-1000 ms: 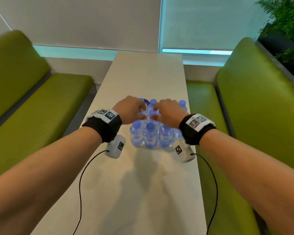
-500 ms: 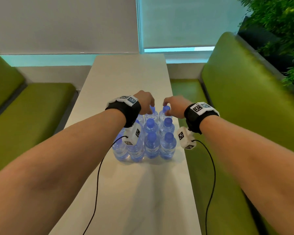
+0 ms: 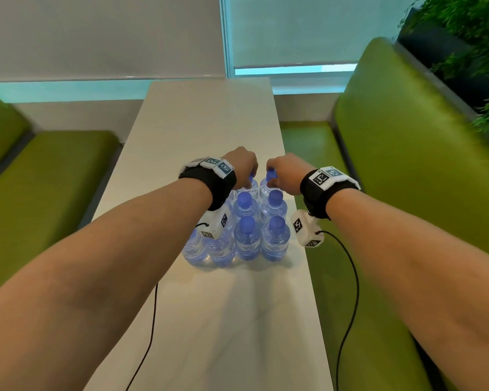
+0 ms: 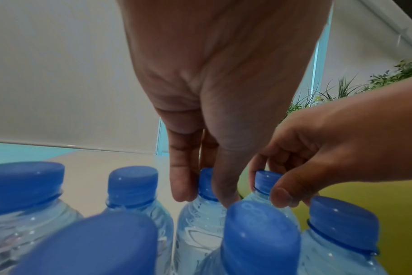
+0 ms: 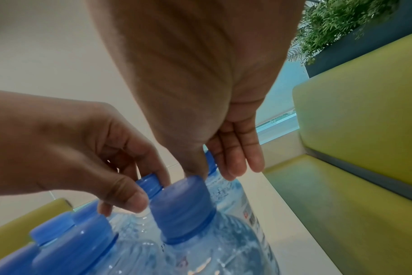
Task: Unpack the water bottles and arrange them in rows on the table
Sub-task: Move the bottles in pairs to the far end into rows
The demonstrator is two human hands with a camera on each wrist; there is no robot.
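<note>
Fingers (image 4: 181,178) of the left hand (image 3: 242,165) are pinched on one bottle cap (image 4: 206,183); beside them, the neighbouring cap (image 3: 271,174) is pinched by the right hand (image 3: 287,173).

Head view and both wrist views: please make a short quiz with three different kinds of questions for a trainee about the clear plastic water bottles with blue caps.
1. True or false: the clear plastic water bottles with blue caps lie on their sides on the pale long table.
2. Which hand grips which bottle in the far row? A: the left hand the far left bottle, the right hand the far right bottle. B: both hands one bottle. C: neither hand touches a bottle.
3. Fill in: on each side of the table stands a ___ padded bench.

Key: 1 false, they stand upright. 2 A. 3 green.
</note>
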